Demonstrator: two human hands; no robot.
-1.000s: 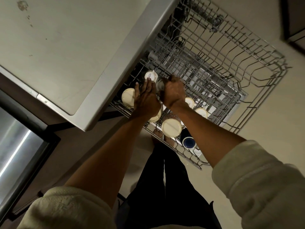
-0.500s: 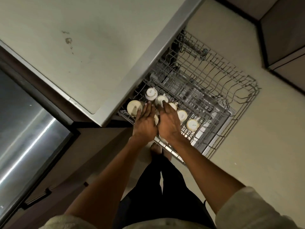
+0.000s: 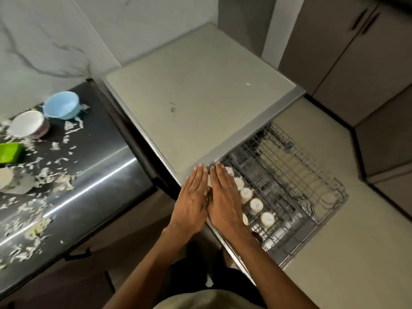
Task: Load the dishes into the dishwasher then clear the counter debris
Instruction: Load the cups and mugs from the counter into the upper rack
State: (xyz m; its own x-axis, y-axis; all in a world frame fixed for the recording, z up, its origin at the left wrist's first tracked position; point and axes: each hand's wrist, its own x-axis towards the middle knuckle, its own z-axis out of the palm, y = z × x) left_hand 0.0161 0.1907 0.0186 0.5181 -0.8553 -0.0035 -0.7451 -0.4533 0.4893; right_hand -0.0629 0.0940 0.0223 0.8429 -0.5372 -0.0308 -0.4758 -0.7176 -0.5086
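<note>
Dishwasher rack [image 3: 296, 186] pulled out over the floor, long axis running away from the machine toward lower right; right half bare wire. Upturned cups [image 3: 256, 205] in a row along the near-left rack edge, bases up, just right of the right hand [image 3: 225, 204]. Left hand [image 3: 192, 205] and right hand side by side, touching, fingers straight and flat, tips at the dishwasher top's [image 3: 200, 85] steel front edge. Bench [image 3: 93, 139] at left: blue bowl [image 3: 61, 104], white bowl [image 3: 27, 123], green container [image 3: 9, 151], scattered debris [image 3: 51, 177].
</note>
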